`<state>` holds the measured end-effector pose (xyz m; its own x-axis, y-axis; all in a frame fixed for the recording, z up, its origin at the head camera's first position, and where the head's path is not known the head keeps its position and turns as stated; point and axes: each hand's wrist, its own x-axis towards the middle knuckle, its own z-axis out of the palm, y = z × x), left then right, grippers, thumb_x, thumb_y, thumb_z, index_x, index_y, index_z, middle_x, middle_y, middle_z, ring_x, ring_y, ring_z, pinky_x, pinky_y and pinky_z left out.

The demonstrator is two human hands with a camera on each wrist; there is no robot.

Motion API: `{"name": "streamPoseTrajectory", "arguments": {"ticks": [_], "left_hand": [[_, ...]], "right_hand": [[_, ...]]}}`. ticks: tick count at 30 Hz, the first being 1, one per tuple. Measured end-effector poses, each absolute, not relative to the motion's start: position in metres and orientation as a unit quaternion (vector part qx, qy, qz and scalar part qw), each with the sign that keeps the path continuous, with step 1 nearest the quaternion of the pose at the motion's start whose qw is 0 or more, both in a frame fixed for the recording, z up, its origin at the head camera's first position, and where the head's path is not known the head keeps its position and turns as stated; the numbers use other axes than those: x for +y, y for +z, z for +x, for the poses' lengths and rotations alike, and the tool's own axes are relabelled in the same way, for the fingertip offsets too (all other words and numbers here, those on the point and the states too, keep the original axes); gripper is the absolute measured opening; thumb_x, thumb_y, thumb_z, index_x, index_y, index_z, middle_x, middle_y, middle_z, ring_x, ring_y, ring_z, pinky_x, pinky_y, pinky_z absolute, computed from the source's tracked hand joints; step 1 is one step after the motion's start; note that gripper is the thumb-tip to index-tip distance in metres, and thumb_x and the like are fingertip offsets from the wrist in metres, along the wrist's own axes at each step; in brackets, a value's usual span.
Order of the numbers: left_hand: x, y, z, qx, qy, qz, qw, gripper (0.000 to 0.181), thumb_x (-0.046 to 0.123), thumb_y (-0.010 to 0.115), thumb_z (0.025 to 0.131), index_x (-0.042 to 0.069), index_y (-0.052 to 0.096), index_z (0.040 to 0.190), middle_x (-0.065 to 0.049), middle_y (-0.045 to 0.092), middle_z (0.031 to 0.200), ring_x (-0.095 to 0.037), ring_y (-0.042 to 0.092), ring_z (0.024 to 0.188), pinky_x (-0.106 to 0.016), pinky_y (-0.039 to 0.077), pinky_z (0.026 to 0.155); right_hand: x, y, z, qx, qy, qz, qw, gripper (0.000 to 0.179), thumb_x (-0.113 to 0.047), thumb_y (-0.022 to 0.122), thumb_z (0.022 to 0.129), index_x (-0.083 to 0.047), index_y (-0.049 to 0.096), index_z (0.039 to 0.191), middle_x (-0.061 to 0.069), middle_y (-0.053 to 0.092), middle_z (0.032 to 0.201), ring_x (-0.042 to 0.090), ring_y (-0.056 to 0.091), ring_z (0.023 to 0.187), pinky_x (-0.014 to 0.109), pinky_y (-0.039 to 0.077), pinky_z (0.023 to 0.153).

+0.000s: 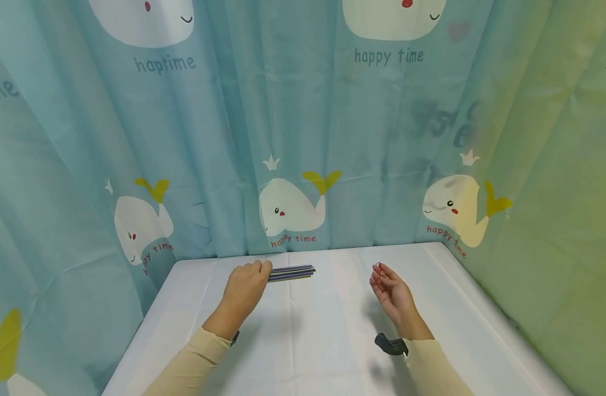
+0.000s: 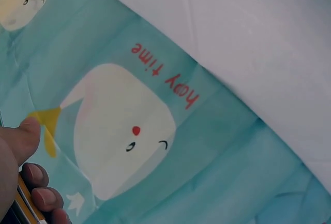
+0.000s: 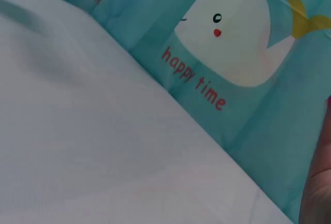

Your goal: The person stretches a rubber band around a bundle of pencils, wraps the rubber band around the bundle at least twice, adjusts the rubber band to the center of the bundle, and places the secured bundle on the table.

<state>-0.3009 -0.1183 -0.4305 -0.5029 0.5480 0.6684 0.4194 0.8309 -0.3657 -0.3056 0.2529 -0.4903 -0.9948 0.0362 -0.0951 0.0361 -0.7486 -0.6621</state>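
My left hand grips a bundle of pencils, thin and dark with some yellow, their free ends pointing right above the white table. In the left wrist view, the thumb and curled fingers wrap round the pencils, one with a yellow-orange side. Across from it, my right hand is held palm inward, with a thin red rubber band at its bent fingertips. Exactly how the band loops round the fingers is too small to tell. Only an edge of the right hand shows in the right wrist view.
A white-covered table lies under both hands. Behind it and at both sides hangs a teal curtain printed with whales, meeting the table's back edge. A dark strap piece sits at the right wrist.
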Motion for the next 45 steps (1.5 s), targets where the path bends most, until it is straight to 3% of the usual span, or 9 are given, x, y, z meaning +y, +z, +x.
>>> {"name": "streamPoseTrajectory", "arguments": {"ticks": [5, 10, 17, 22, 28, 32, 38, 42, 45], "left_hand": [[-0.119, -0.432, -0.302, -0.860, 0.074, -0.288, 0.415, 0.024, 0.002, 0.071, 0.082, 0.005, 0.048, 0.084, -0.005, 0.041, 0.063, -0.022, 0.045, 0.047, -0.028, 0.028, 0.043], [-0.117, -0.431, -0.301, -0.862, 0.079, -0.294, 0.406, 0.024, 0.002, 0.072, 0.083, 0.006, 0.048, 0.086, -0.005, 0.042, 0.064, -0.020, 0.044, 0.047, -0.028, 0.028, 0.043], [-0.112, -0.433, -0.297, -0.860, 0.083, -0.310, 0.397, 0.024, 0.003, 0.073, 0.083, 0.006, 0.049, 0.086, -0.004, 0.041, 0.064, -0.020, 0.045, 0.047, -0.028, 0.028, 0.043], [-0.108, -0.438, -0.295, -0.850, 0.089, -0.330, 0.401, 0.023, 0.004, 0.072, 0.084, 0.007, 0.049, 0.084, -0.003, 0.041, 0.064, -0.017, 0.043, 0.048, -0.027, 0.028, 0.044], [-0.096, -0.440, -0.292, -0.845, 0.098, -0.344, 0.397, 0.025, 0.016, 0.075, 0.084, 0.009, 0.052, 0.091, -0.003, 0.046, 0.068, -0.017, 0.047, 0.051, -0.026, 0.031, 0.045], [-0.090, -0.436, -0.290, -0.838, 0.077, -0.347, 0.414, 0.026, 0.020, 0.076, 0.084, 0.009, 0.053, 0.091, -0.003, 0.047, 0.069, -0.015, 0.047, 0.049, -0.025, 0.031, 0.044], [-0.086, -0.432, -0.290, -0.828, 0.036, -0.326, 0.455, 0.011, 0.010, 0.061, 0.088, 0.007, 0.051, 0.084, -0.003, 0.042, 0.065, -0.018, 0.045, 0.044, -0.026, 0.029, 0.040], [-0.080, -0.429, -0.289, -0.829, 0.020, -0.313, 0.464, 0.012, 0.007, 0.063, 0.086, 0.007, 0.051, 0.083, -0.004, 0.042, 0.065, -0.017, 0.044, 0.043, -0.027, 0.030, 0.039], [-0.075, -0.425, -0.290, -0.833, 0.028, -0.308, 0.458, 0.018, 0.007, 0.069, 0.084, 0.007, 0.051, 0.084, -0.003, 0.043, 0.066, -0.015, 0.042, 0.043, -0.026, 0.030, 0.039]], "right_hand": [[0.246, -0.486, -0.305, -0.388, 0.922, 0.005, -0.021, 0.062, 0.010, 0.042, 0.098, -0.016, 0.026, 0.152, 0.002, 0.059, 0.128, 0.014, 0.067, 0.090, 0.019, 0.052, 0.068], [0.237, -0.480, -0.301, -0.491, 0.869, 0.050, -0.031, 0.083, 0.009, 0.054, 0.094, -0.026, 0.012, 0.157, 0.007, 0.045, 0.147, 0.014, 0.069, 0.086, 0.017, 0.050, 0.057], [0.203, -0.458, -0.293, -0.678, 0.718, 0.150, -0.048, 0.110, 0.001, 0.077, 0.079, -0.031, 0.006, 0.157, 0.009, 0.034, 0.154, 0.034, 0.065, 0.104, 0.038, 0.056, 0.075], [0.181, -0.447, -0.287, -0.762, 0.618, 0.189, -0.054, 0.119, -0.010, 0.087, 0.070, -0.035, 0.009, 0.156, 0.007, 0.036, 0.153, 0.030, 0.064, 0.108, 0.040, 0.054, 0.079], [0.166, -0.435, -0.286, -0.804, 0.553, 0.216, -0.028, 0.115, -0.016, 0.089, 0.068, -0.033, 0.016, 0.155, 0.005, 0.051, 0.142, 0.029, 0.061, 0.109, 0.037, 0.054, 0.077], [0.157, -0.433, -0.289, -0.780, 0.582, 0.227, -0.028, 0.113, -0.014, 0.088, 0.070, -0.033, 0.016, 0.155, 0.006, 0.054, 0.139, 0.026, 0.063, 0.103, 0.034, 0.053, 0.075], [0.135, -0.444, -0.284, -0.600, 0.760, 0.243, -0.064, 0.106, -0.012, 0.079, 0.080, -0.023, 0.007, 0.157, 0.021, 0.046, 0.143, 0.035, 0.063, 0.109, 0.046, 0.052, 0.084], [0.122, -0.456, -0.275, -0.553, 0.799, 0.226, -0.065, 0.092, -0.010, 0.074, 0.085, -0.011, 0.013, 0.154, 0.029, 0.050, 0.136, 0.043, 0.061, 0.108, 0.051, 0.050, 0.085], [0.111, -0.465, -0.269, -0.605, 0.763, 0.216, -0.065, 0.068, -0.007, 0.073, 0.085, -0.001, 0.028, 0.136, 0.031, 0.054, 0.129, 0.043, 0.061, 0.109, 0.047, 0.050, 0.086]]}}
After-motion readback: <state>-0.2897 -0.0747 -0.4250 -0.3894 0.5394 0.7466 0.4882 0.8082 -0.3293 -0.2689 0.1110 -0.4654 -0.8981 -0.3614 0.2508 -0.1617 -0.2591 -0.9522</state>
